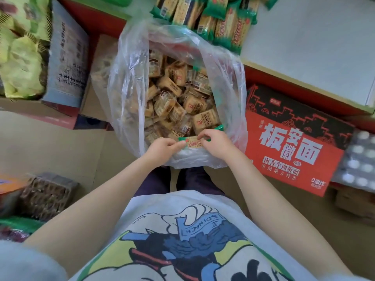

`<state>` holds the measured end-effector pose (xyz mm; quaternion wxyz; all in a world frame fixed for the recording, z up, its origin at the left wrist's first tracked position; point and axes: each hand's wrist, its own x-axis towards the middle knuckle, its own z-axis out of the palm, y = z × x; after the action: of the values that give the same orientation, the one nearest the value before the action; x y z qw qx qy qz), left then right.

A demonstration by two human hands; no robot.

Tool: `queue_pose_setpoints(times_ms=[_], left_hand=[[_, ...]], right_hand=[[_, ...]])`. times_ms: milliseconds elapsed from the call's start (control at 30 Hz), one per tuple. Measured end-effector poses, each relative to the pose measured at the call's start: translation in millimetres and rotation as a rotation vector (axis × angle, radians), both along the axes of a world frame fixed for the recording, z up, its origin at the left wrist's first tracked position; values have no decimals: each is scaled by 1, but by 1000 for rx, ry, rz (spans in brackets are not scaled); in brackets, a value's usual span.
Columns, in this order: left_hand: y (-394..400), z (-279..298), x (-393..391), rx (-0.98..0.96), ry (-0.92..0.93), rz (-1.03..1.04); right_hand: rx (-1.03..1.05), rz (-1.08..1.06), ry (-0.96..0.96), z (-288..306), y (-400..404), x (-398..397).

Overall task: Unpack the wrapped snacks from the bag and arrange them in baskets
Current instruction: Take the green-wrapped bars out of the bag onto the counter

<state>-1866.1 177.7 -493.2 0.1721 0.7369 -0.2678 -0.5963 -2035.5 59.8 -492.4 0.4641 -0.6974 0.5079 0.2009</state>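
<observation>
A large clear plastic bag (129,82) stands open on the floor before me, filled with several small tan wrapped snacks (178,98). At its near rim both hands hold one green-edged wrapped snack (192,141). My left hand (164,148) pinches its left end. My right hand (215,141) pinches its right end with curled fingers. Beyond the bag, at the top, several green-and-tan snack packs (213,19) lie piled together; I cannot tell whether they sit in a basket.
A red noodle carton (288,142) lies right of the bag, with a wrapped pack of white-capped bottles (359,161) beyond it. Cardboard boxes (67,57) and green packets (20,47) stand at the left. A brown block (46,195) sits at lower left. A pale shelf (314,37) is upper right.
</observation>
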Motion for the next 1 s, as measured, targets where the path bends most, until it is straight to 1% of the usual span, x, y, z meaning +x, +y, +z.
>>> queue_pose_setpoints(times_ms=[67, 133, 233, 267, 300, 400, 433, 467, 600, 667, 800, 900, 1000], left_hand=[[2, 1, 0, 1, 47, 96], [3, 1, 0, 8, 75, 63], [5, 1, 1, -4, 61, -215], [6, 0, 2, -14, 39, -280], [9, -3, 2, -22, 26, -294], [16, -15, 7, -32, 61, -175], [17, -18, 8, -29, 80, -156], [18, -20, 9, -28, 92, -163], [19, -27, 8, 0, 85, -328], [22, -30, 5, 11, 65, -414], [27, -35, 4, 0, 54, -413], [26, -36, 6, 10, 59, -377], [24, -36, 10, 2, 75, -321]], right_hand=[[11, 58, 4, -3, 4, 0], [41, 145, 37, -2, 7, 0], [-47, 405, 164, 0, 12, 2], [-74, 435, 173, 1, 13, 3], [-95, 406, 147, 1, 13, 5], [-93, 115, 4, 2, 13, 16], [-73, 41, -41, -1, 13, 21], [-48, 12, -56, -3, 12, 27], [-65, 177, 62, -20, 7, 39], [-86, 221, 111, -24, 5, 41], [-75, 370, 213, -26, 3, 46], [-43, 360, 230, -28, 1, 50], [-7, 258, 179, -26, -3, 51]])
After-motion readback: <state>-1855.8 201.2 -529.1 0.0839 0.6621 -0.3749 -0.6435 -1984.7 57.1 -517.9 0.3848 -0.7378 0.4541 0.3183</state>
